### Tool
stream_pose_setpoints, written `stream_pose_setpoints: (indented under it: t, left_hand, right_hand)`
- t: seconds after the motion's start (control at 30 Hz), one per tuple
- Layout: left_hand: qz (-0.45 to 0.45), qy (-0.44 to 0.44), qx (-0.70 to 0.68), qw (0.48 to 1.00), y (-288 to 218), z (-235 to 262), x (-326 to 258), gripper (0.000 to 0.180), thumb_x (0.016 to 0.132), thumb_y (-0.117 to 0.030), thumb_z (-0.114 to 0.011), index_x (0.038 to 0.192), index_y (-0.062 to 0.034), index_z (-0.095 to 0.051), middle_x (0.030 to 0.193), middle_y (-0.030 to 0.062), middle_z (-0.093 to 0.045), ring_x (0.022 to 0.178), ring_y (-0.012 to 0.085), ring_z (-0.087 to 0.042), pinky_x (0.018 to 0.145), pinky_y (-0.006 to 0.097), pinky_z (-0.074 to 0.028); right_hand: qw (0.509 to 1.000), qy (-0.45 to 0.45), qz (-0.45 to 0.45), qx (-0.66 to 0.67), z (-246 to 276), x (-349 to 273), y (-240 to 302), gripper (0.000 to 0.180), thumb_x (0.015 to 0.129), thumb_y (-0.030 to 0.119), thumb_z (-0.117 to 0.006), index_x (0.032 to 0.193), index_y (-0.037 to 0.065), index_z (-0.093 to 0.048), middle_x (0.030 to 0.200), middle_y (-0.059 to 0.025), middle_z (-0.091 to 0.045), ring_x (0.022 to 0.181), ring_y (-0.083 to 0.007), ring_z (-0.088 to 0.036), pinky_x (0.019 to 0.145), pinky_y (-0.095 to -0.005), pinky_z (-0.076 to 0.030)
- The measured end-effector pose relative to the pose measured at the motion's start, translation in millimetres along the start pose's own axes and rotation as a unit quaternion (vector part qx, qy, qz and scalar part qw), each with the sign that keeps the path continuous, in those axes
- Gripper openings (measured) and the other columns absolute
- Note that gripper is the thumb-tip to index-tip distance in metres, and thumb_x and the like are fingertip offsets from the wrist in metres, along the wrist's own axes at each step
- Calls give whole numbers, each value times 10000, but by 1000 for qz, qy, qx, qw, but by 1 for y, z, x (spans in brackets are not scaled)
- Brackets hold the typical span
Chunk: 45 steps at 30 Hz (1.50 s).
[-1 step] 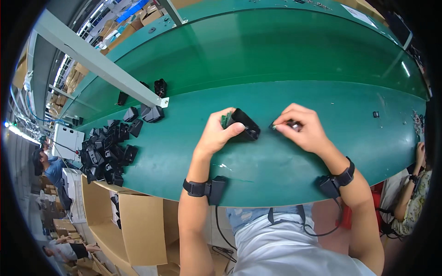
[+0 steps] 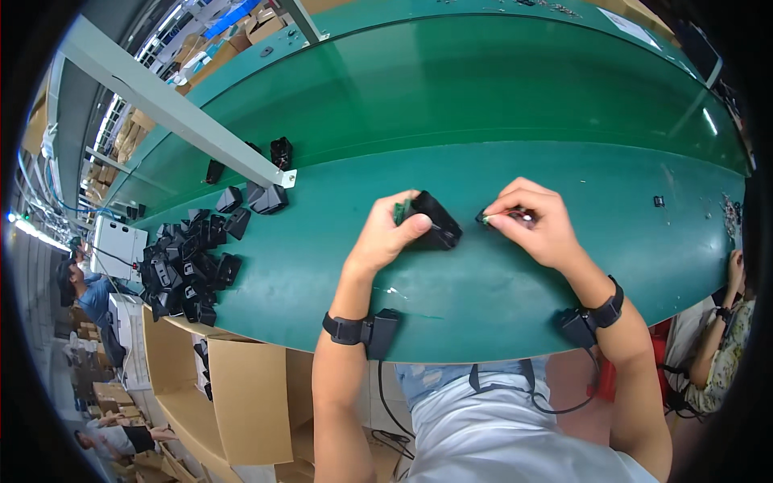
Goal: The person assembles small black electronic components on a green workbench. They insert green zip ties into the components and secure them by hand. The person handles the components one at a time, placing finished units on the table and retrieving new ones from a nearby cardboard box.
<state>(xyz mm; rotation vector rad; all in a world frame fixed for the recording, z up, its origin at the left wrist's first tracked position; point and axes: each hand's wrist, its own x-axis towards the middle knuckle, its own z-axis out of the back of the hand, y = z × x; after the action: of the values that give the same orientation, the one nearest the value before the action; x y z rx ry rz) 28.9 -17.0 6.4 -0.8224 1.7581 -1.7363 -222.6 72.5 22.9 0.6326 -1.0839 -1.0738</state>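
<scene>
My left hand [image 2: 385, 235] is closed around a black plastic housing [image 2: 439, 221], its thumb pressed on the near side. A green circuit board [image 2: 399, 212] shows between the housing and my palm. Held in a pinch, a small black part with thin wires [image 2: 484, 217] sticks out from the fingertips of my right hand [image 2: 535, 221]. A gap separates this part from the housing; its exact kind is too small to make out. Both hands are just above the green tabletop [image 2: 499, 310].
Black housings [image 2: 181, 266] lie heaped on the table's left, beside a grey metal post [image 2: 173, 109]. An open cardboard box [image 2: 250, 398] stands below the left edge. Small parts [image 2: 731, 217] lie far right, near another person's arm [image 2: 734, 274]. A raised green panel [image 2: 499, 80] runs behind.
My left hand with the housing has shifted slightly right and toward me. The small part in my right hand has turned a little and shows more of its wires.
</scene>
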Motion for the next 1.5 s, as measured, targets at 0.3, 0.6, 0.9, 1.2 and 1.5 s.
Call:
stream_pose_setpoints:
  t: [0.3,0.6,0.9,1.2,1.5]
  left_hand:
    - [26,115,-89,989,-4,-29,1,338,955,-374,-643,1001,-40,-612,852,-26,-580,780,55,-498,692,233,-427]
    - [11,105,-117,987,0,-32,2,337,958,-354,-641,1039,-29,-614,911,-6,-608,846,73,-532,771,247,-457]
    - [15,99,-103,990,3,-36,0,375,964,-409,-630,1032,-40,-610,888,-20,-595,816,61,-520,731,234,-444]
    - [58,112,-119,985,2,-34,0,373,990,-423,-581,993,-51,-613,828,-34,-569,709,33,-469,614,216,-390]
    - [43,67,36,996,11,-47,6,396,949,-411,-659,837,-33,-617,734,-38,-523,712,63,-442,611,262,-399]
  right_hand:
    - [997,-3,48,54,-23,-18,26,125,800,5,-766,913,39,-725,855,-59,-638,704,-121,-577,575,-261,-434]
    - [993,-41,-20,107,-28,-23,30,74,845,22,-734,908,29,-696,826,-54,-618,679,-107,-532,591,-248,-399]
    - [997,-25,-4,74,-25,-20,29,71,837,7,-734,891,20,-689,809,-65,-611,690,-127,-549,600,-264,-419]
    - [996,27,81,0,-14,-16,29,122,791,-9,-744,869,26,-657,812,-86,-597,642,-194,-568,558,-317,-450]
    - [985,107,92,-97,-7,-15,30,131,750,-28,-707,812,43,-617,827,-83,-599,677,-236,-596,582,-350,-480]
